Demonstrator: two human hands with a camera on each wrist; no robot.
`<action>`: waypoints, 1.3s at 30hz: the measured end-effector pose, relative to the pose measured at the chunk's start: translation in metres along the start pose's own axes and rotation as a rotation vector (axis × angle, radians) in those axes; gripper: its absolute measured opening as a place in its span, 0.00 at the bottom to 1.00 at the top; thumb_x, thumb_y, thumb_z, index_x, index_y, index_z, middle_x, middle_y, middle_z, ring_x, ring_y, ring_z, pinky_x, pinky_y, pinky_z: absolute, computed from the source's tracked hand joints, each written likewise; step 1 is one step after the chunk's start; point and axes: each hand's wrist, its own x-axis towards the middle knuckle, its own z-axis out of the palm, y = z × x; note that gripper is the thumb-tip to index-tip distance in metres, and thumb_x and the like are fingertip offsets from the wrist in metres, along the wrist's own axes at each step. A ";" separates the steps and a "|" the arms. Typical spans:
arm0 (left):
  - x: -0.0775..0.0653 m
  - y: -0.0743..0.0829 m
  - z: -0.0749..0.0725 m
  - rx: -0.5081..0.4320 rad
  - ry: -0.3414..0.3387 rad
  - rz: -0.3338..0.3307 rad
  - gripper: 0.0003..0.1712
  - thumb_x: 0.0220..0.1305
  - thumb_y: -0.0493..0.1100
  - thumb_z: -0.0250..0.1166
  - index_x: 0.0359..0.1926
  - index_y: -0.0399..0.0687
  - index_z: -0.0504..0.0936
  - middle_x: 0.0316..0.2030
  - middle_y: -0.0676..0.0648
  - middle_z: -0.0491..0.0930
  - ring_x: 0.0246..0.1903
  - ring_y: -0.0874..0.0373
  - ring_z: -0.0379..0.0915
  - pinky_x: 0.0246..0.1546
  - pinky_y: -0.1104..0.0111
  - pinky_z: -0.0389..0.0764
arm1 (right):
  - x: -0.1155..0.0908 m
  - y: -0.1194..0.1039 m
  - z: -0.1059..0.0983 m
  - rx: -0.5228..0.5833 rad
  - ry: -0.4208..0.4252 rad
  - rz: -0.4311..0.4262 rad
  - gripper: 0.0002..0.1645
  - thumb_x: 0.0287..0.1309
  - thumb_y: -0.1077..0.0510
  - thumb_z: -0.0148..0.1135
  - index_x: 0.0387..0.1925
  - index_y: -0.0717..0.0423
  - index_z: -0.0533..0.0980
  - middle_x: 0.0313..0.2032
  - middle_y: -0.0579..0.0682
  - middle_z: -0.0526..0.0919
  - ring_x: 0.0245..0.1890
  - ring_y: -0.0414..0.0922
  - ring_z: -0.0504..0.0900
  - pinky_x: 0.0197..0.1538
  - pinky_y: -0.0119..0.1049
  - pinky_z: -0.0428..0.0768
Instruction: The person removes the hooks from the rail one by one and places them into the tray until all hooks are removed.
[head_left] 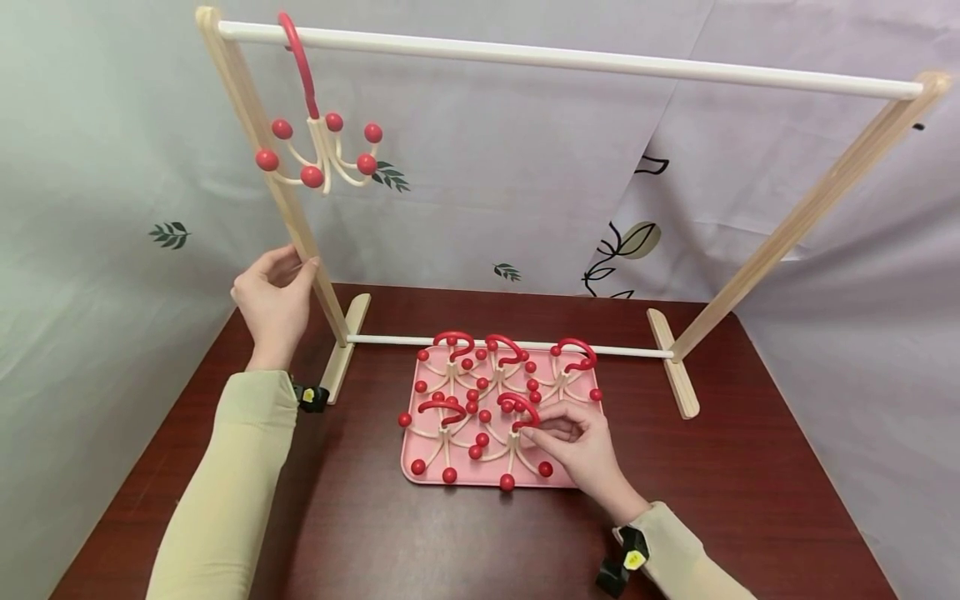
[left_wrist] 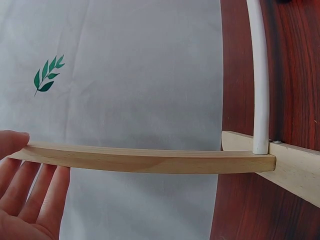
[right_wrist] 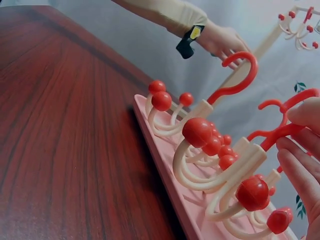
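My left hand (head_left: 273,308) holds the left wooden post (left_wrist: 150,161) of a rack, thumb on one side and fingers on the other. On a pink tray (head_left: 471,473) stand several cream-coloured hangers with red hooks and curved arms tipped with red balls. With thumb and fingers, my right hand (head_left: 585,446) pinches the base of the red hook on the front right hanger (right_wrist: 240,172). Another hanger (head_left: 444,433) stands just left of it. One more of the same kind (head_left: 322,146) hangs by its hook near the left end of the rack's white top bar (head_left: 525,54).
The rack's right post (head_left: 802,217) rises from a wooden foot (head_left: 672,367). A low white crossbar (head_left: 637,351) runs behind the tray. Everything stands on a dark red-brown table (head_left: 360,517). A pale cloth (head_left: 487,183) with leaf prints hangs behind the rack.
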 end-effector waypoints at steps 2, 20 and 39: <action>0.000 0.000 0.000 0.001 0.000 0.001 0.18 0.64 0.49 0.73 0.53 0.51 0.89 0.46 0.48 0.88 0.44 0.65 0.84 0.46 0.70 0.84 | 0.000 0.000 0.002 0.003 0.002 0.007 0.13 0.53 0.73 0.75 0.41 0.70 0.82 0.40 0.64 0.87 0.40 0.50 0.89 0.45 0.42 0.85; 0.000 -0.001 -0.001 -0.003 -0.003 0.012 0.18 0.64 0.49 0.73 0.53 0.51 0.89 0.46 0.48 0.88 0.44 0.65 0.84 0.45 0.72 0.83 | 0.003 0.007 0.004 -0.011 0.009 0.005 0.13 0.53 0.73 0.74 0.40 0.68 0.82 0.39 0.60 0.88 0.39 0.47 0.89 0.44 0.41 0.86; 0.000 0.000 0.000 -0.026 -0.009 0.012 0.18 0.63 0.48 0.74 0.53 0.51 0.89 0.46 0.48 0.88 0.44 0.65 0.84 0.46 0.70 0.83 | 0.015 -0.020 -0.010 -0.017 -0.036 -0.119 0.24 0.55 0.72 0.73 0.55 0.71 0.79 0.51 0.64 0.85 0.51 0.61 0.84 0.53 0.47 0.81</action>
